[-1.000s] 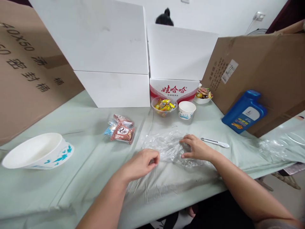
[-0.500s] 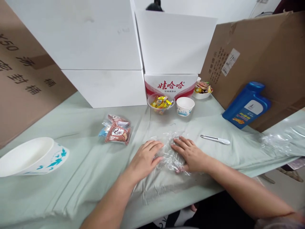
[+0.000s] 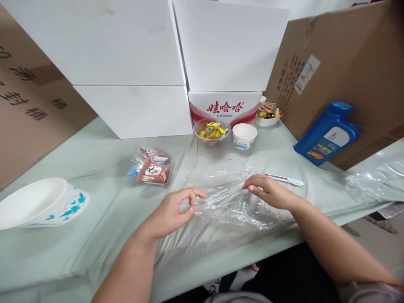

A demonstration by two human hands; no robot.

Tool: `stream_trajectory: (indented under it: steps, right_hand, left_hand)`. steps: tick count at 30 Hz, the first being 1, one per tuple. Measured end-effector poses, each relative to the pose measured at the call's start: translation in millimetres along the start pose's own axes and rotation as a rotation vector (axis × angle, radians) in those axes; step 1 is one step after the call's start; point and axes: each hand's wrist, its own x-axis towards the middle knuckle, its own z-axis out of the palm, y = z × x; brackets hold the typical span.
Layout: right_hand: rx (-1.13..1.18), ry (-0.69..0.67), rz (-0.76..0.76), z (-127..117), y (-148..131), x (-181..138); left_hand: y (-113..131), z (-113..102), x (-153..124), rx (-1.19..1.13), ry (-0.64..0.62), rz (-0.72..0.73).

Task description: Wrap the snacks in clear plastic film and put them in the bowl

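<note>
A crinkled sheet of clear plastic film (image 3: 232,204) lies spread on the cloth-covered table between my two hands. At its left edge, my left hand (image 3: 172,210) has thumb and a curled finger brought together on the film, with another finger stretched past them. My right hand (image 3: 269,191) is closed in a pinch over the film's upper right part, fingertips against the thumb. Just behind the right hand lies a white utility knife (image 3: 285,180), partly covered by the fingers. To the left of the film rest brown packaged snacks (image 3: 153,170).
A large white paper tub (image 3: 71,206) stands at left. Toward the back are a clear bowl of candies (image 3: 211,132), a paper cup (image 3: 244,136) and another snack bowl (image 3: 268,113). A blue bottle (image 3: 328,134) leans by the cardboard box (image 3: 334,63). White boxes (image 3: 132,111) wall the back.
My hands have moved apart, left hand leftward and right hand rightward. The bunched plastic film is now spread wider. Both hands went from flat, spread fingers to pinches.
</note>
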Motion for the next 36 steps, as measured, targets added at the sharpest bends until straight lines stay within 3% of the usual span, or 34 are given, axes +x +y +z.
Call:
stream_trajectory:
  steps: [3, 6, 11, 15, 19, 21, 24, 27, 31, 36]
  right_hand:
    - [0.201, -0.200, -0.019, -7, -6, -3]
    - [0.109, -0.399, -0.066, -5, -10, -7]
    - [0.074, -0.394, -0.074, -4, -11, -7]
    - [0.314, -0.424, 0.034, -15, 0, -7]
    - [0.519, -0.477, 0.189, -26, 15, -11]
    - [0.561, -0.416, 0.177, -28, 20, -11]
    - [0.586, -0.130, 0.118, -19, 24, -2]
    - [0.457, 0.106, 0.228, 2, 27, 15]
    - [-0.070, 0.166, 0.422, 26, 27, 33]
    - [-0.282, 0.200, 0.453, 32, 19, 35]
  left_hand:
    - [-4, 3, 5, -0.233, 0.105, -0.152]
    - [-12, 8, 12, -0.338, 0.225, -0.266]
    - [-15, 10, 17, -0.394, 0.314, -0.333]
    - [-14, 7, 15, -0.333, 0.353, -0.382]
    - [-20, 4, 11, -0.148, 0.281, -0.422]
    - [-25, 3, 9, -0.093, 0.249, -0.417]
    - [-29, 1, 8, -0.004, 0.265, -0.405]
    - [-27, 0, 9, 0.150, 0.291, -0.433]
    - [-17, 0, 13, 0.410, 0.252, -0.543]
    - [-7, 2, 15, 0.678, 0.136, -0.636]
